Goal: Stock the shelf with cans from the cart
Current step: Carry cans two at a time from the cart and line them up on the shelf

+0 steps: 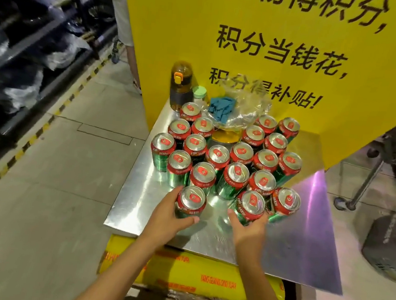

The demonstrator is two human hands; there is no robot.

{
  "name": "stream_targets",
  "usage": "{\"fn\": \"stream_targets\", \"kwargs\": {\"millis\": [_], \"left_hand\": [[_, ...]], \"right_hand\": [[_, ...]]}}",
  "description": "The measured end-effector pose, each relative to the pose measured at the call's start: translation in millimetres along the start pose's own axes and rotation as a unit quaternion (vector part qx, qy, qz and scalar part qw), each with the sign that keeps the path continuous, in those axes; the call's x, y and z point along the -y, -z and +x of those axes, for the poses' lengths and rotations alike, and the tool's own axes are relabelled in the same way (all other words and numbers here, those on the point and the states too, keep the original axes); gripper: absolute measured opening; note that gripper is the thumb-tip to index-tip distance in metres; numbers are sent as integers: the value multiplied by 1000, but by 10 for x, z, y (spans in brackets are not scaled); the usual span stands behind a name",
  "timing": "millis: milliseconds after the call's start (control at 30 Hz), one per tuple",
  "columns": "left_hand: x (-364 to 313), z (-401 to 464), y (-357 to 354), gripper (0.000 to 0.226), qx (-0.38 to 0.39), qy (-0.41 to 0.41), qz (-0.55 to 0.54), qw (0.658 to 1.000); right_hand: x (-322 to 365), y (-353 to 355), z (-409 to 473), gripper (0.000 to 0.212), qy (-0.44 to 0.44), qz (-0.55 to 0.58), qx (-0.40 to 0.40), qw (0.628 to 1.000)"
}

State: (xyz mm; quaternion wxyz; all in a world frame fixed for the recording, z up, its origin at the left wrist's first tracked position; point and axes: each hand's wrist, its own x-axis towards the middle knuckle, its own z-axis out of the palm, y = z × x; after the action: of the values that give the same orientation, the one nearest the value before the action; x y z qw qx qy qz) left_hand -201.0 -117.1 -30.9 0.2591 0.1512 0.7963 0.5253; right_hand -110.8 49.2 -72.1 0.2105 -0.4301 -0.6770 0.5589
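Note:
Several green cans with red bands and silver tops stand upright on a shiny metal platform (305, 234) in front of a yellow sign. My left hand (168, 217) grips the nearest left can (191, 201), fingers curled round its side. My right hand (248, 228) wraps round the nearest middle can (251, 204), thumb on its left side. Another can (285, 203) stands just right of it. The rest of the cans (215, 156) cluster behind, close together.
A yellow sign (288, 49) with black characters rises behind the cans. A brown bottle (180, 85), a green-lidded jar (199, 93) and a plastic bag with blue cloth (235, 109) sit at the back. Dark shelving (32, 47) runs along the left aisle. A person's legs (129, 45) stand beyond.

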Motion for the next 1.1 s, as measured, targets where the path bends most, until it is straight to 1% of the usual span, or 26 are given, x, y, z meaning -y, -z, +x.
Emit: {"fn": "stream_targets", "kwargs": {"millis": [133, 233, 333, 500, 633, 767, 833, 933, 967, 1033, 1100], "left_hand": [[26, 22, 2, 64, -8, -8, -4, 1000], [20, 23, 14, 59, -8, -7, -11, 1000], [37, 5, 18, 59, -15, -4, -13, 1000], [77, -29, 26, 58, -13, 0, -25, 1000], [142, -89, 32, 63, -16, 11, -36, 999], [161, -245, 70, 57, -29, 25, -79, 996], [133, -349, 140, 56, -35, 25, -106, 993], [79, -510, 311, 69, -62, 27, -167, 984], [66, -572, 397, 70, -75, 27, -188, 979], [53, -685, 607, 70, -93, 27, -232, 968], [62, -798, 876, 72, -105, 28, -268, 957]], "right_hand": [[-23, 66, 35, 65, 8, 6, 22, 1000], [6, 129, 44, 58, 18, 26, 43, 999], [11, 168, 20, 57, 27, 28, 53, 998], [-82, 241, -44, 64, -2, 45, 94, 995], [-126, 332, -182, 59, -5, 54, 125, 991], [-28, 360, -274, 67, -21, 90, 152, 984], [88, 362, -312, 65, -17, 92, 157, 983], [314, 354, -426, 58, -4, 83, 176, 981], [409, 331, -491, 57, 0, 83, 186, 979], [628, 245, -634, 59, 12, 98, 218, 971], [845, 85, -796, 67, 26, 105, 258, 960]]}}
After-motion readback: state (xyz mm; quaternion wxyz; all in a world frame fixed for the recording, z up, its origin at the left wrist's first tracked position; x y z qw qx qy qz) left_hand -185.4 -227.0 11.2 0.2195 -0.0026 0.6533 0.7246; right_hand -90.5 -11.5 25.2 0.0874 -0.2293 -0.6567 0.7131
